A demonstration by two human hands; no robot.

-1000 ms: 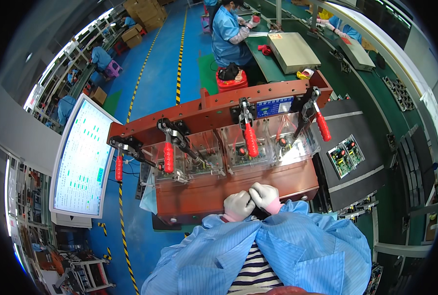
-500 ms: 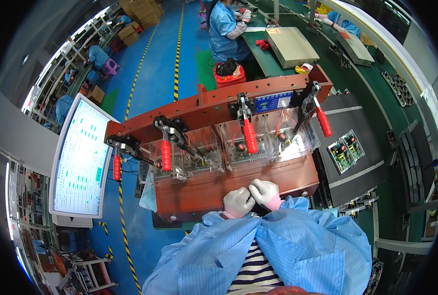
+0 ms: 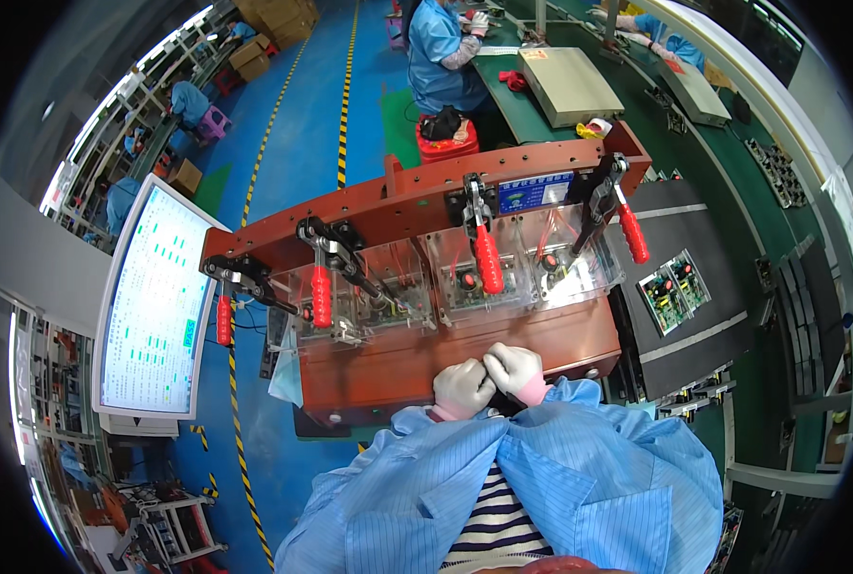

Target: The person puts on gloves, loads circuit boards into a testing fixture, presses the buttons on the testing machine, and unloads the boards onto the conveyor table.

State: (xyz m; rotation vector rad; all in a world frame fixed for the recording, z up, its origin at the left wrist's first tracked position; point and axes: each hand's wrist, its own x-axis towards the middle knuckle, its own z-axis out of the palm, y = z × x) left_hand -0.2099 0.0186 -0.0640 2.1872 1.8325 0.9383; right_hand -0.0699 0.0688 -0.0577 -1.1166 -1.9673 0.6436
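Observation:
My left hand [image 3: 464, 389] and my right hand [image 3: 515, 372], both in white gloves, rest side by side on the near part of a red-brown test fixture [image 3: 378, 375]. Both are curled into fists, touching each other, and nothing shows in them. Beyond them, clear plastic covers [image 3: 479, 287] stand over several circuit boards [image 3: 465, 279]. Toggle clamps with red handles, such as this clamp handle [image 3: 487, 260], hang from the fixture's upper beam [image 3: 369, 218]. The clamp rods reach toward the covers.
A lit monitor [image 3: 151, 306] stands left of the fixture. On the right, two circuit boards [image 3: 674, 292] lie on a dark mat [image 3: 680, 230]. A grey metal box [image 3: 570, 88] sits on the green bench ahead, where a co-worker in blue [image 3: 438, 57] sits.
My view has shifted slightly. Both fists stay on the fixture, and the clamps and boards look the same. A co-worker at the far right has moved an arm.

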